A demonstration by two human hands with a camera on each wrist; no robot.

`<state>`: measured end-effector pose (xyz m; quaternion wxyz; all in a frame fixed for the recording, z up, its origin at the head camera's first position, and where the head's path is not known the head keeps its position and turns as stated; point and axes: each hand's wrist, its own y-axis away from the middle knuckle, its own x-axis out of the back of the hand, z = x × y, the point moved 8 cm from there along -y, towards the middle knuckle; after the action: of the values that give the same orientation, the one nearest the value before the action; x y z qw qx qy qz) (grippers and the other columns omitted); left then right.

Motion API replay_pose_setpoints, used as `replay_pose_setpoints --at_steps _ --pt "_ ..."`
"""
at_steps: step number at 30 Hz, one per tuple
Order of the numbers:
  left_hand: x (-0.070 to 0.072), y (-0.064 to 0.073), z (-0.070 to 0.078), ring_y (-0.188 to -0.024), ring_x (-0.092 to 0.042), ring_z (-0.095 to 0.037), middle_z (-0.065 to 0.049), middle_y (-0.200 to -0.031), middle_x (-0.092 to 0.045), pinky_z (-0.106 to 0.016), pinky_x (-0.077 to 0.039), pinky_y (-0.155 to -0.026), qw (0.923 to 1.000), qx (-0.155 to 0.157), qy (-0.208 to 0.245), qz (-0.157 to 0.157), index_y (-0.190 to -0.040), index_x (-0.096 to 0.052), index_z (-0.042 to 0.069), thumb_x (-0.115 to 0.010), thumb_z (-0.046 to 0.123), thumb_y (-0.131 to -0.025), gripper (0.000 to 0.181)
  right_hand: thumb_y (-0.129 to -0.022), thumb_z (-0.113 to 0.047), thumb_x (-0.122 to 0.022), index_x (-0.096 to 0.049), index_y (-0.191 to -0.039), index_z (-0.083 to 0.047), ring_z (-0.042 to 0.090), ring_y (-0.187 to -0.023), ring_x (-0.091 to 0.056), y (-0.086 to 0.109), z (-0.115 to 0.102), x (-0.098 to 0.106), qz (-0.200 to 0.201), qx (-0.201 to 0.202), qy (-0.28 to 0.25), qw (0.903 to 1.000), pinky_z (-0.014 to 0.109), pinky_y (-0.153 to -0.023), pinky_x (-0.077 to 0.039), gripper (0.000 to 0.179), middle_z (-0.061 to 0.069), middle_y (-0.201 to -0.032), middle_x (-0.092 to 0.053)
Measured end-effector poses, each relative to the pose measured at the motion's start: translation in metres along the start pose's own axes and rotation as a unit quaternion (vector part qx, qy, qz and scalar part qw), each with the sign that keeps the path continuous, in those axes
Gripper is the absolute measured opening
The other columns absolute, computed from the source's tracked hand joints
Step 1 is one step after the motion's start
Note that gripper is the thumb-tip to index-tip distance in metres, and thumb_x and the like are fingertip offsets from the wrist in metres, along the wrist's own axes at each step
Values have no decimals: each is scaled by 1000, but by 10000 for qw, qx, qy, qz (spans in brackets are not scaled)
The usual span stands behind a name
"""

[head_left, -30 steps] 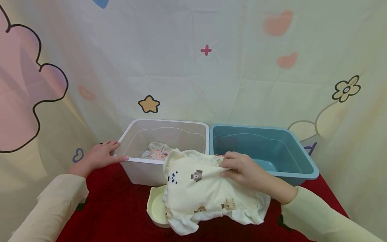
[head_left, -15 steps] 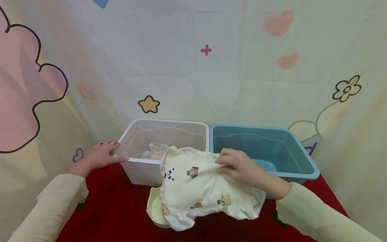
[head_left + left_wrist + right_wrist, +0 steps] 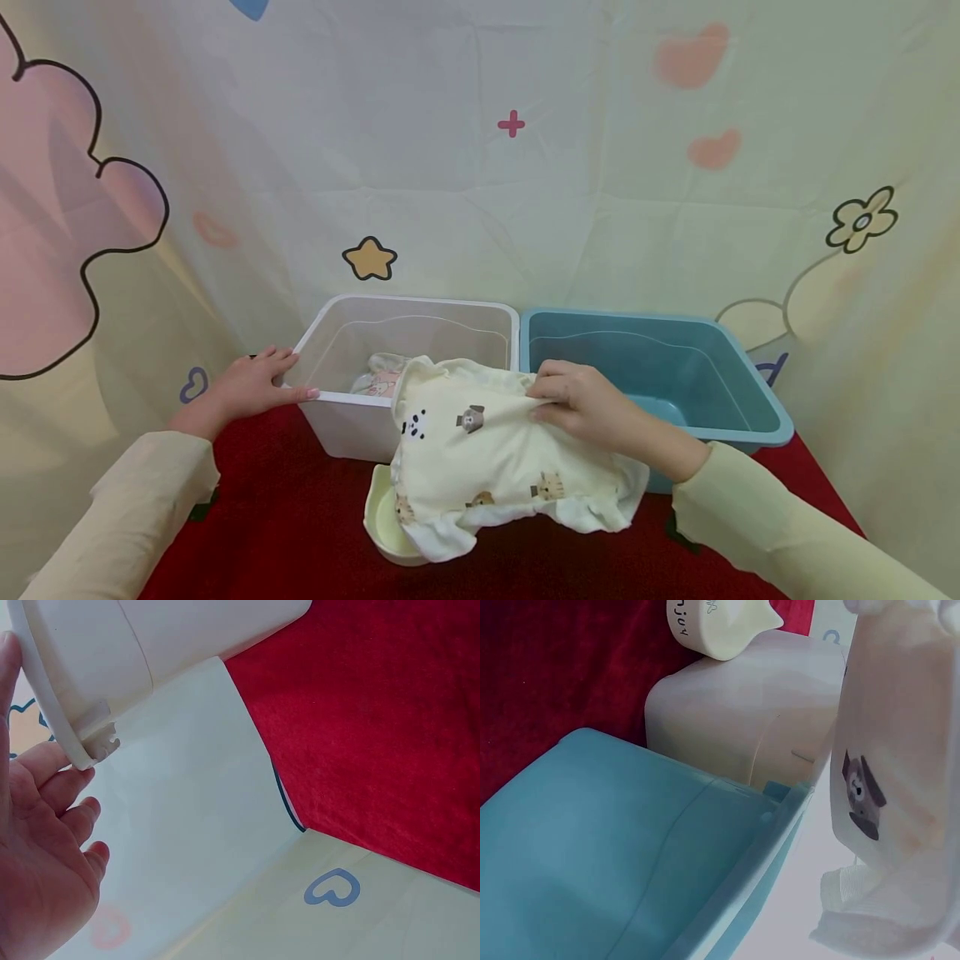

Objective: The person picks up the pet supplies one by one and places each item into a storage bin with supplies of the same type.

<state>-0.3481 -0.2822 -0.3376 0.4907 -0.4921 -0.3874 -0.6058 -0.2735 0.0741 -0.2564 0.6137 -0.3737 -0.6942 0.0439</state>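
My right hand [image 3: 581, 404] pinches the upper right edge of a cream cloth piece [image 3: 495, 450] with ruffled white borders and animal-face prints. The cloth hangs in front of the white bin [image 3: 352, 429] and partly covers a pale yellow bowl [image 3: 381, 521]. In the right wrist view, the cloth [image 3: 900, 750] fills the right side, with a ribbed white strip near its lower part. My left hand [image 3: 251, 387] rests on the near left corner of the white bin, thumb along the front rim. In the left wrist view, that hand's [image 3: 52, 847] last fingers hang loosely beside the rim.
A blue bin [image 3: 720, 367] stands right beside the white one. Inside the white bin lies a cloth [image 3: 382, 379] with a pink print. Red fabric [image 3: 277, 517] covers the table, and a printed curtain [image 3: 450, 192] hangs close behind both bins.
My right hand has carried the cream cloth slightly left and up, so it hides more of the pink-printed cloth. My left hand has stayed on the white bin's corner.
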Motion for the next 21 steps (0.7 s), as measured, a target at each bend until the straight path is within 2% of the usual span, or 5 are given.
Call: replay_pose_setpoints --at_steps 14,21 --pt "-1 1 0 -120 -28 -51 -31 -135 -31 -62 -29 -91 10000 21 -47 -8 -132 -34 -6 -52 58 -78 86 -73 -3 -69 -67 -77 -8 5 -63 -46 -16 7 -3 -64 -225 13 9997 18 -57 -40 7 -2 -72 -54" --pt "0 1 0 -119 -28 -52 -32 -135 -30 -63 -29 -91 10000 47 -35 -15 -132 -34 -6 -52 59 -77 87 -75 -3 -67 -67 -77 -9 6 -64 -46 -20 12 -6 -134 -382 -171 9990 19 -58 -41 5 -2 -74 -56"
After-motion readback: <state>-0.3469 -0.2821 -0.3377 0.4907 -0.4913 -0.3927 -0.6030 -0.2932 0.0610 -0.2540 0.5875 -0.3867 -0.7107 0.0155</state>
